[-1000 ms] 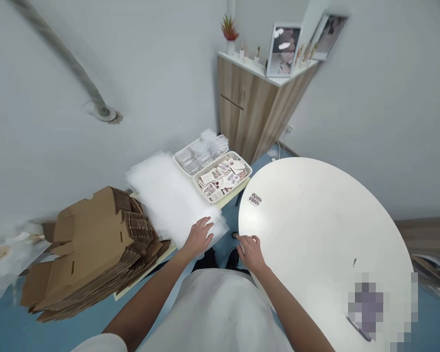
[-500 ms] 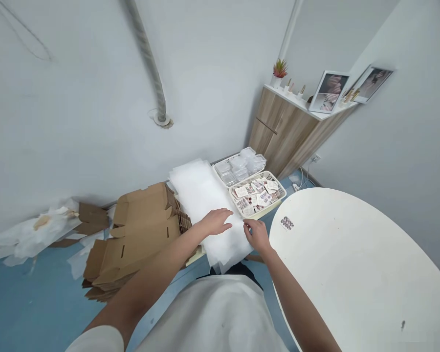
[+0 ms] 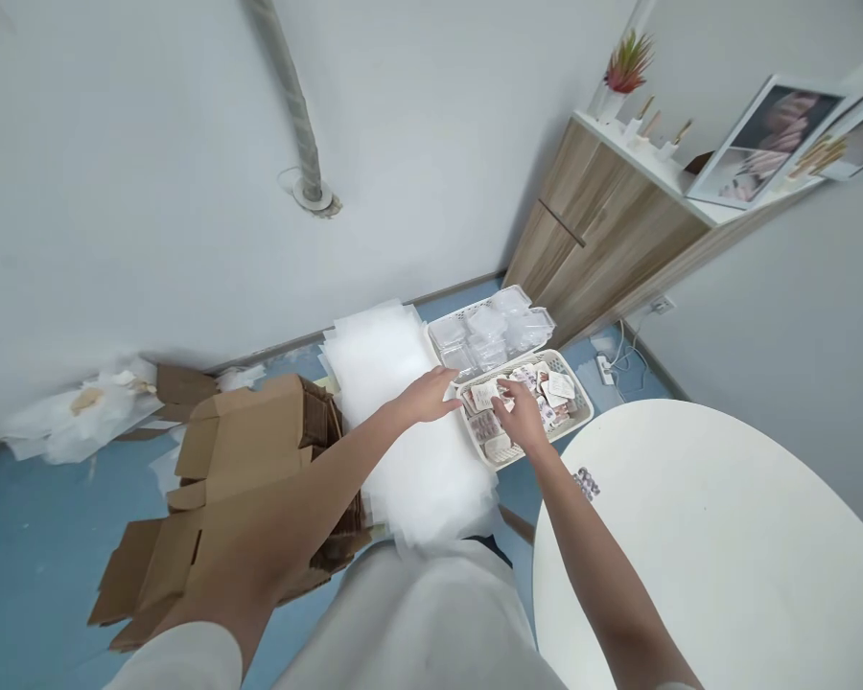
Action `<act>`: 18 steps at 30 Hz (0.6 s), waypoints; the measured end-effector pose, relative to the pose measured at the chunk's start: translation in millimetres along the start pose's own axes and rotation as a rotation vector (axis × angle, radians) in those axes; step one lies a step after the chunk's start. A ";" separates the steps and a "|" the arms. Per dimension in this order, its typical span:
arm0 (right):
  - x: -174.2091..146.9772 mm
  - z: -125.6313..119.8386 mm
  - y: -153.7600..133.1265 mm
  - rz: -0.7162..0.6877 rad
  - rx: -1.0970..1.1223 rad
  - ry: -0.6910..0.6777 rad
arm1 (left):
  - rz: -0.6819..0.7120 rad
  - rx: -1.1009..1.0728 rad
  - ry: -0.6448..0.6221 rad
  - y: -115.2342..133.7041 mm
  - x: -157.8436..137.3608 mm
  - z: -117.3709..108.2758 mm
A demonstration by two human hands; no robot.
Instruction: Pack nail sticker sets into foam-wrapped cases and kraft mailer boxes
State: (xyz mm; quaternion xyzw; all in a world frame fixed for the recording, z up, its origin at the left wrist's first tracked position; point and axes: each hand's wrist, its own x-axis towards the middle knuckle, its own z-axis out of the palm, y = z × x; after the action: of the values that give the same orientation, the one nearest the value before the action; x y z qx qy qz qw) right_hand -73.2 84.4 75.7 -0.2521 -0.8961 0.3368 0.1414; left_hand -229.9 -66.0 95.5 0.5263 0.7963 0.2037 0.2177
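My right hand (image 3: 522,418) reaches over a white plastic basket (image 3: 507,462) of small cards. Its thumb and index finger are apart beside a white printed card (image 3: 484,394); whether they touch it I cannot make out. Several cards in the basket carry rows of small oval pieces that look like press-on nails. My left hand (image 3: 430,395) is open at the basket's left rim, thumb and fingers apart, above a stack of translucent white sheets (image 3: 381,355). Behind stands a second basket holding clear plastic boxes (image 3: 489,326).
Flattened brown cardboard boxes (image 3: 248,446) are piled on the left. A round white table (image 3: 697,537) is on the right, with a small nail set (image 3: 587,483) near its edge. A wooden cabinet (image 3: 618,211) stands behind, with cables (image 3: 622,369) on the floor beside it.
My right hand has moved from the sheets' right edge to above the basket of cards. My left hand has shifted slightly up toward the basket. The camera view has shifted too.
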 end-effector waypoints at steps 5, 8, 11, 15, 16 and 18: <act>69.8 14.4 20.2 0.076 0.086 0.047 | -0.191 -0.173 0.135 -16.1 71.0 2.0; 98.9 25.5 29.9 0.088 0.116 0.059 | -0.351 -0.378 0.189 -22.1 106.4 12.6; 115.8 34.9 36.6 0.129 0.114 0.044 | -0.460 -0.561 0.214 -24.9 129.2 23.6; 124.7 40.3 41.8 0.154 0.094 0.003 | -0.550 -0.689 0.221 -27.1 142.5 35.1; 125.7 40.6 42.7 0.146 0.098 -0.002 | -0.556 -0.718 0.220 -27.6 143.7 37.3; 126.9 40.6 43.8 0.121 0.124 0.005 | -0.559 -0.765 0.233 -28.5 144.2 40.4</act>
State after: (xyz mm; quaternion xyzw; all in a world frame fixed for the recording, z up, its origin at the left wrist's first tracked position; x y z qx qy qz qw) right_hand -180.5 160.6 27.0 -0.2975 -0.8563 0.3989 0.1386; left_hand -279.2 61.2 27.5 0.1481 0.7944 0.4729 0.3511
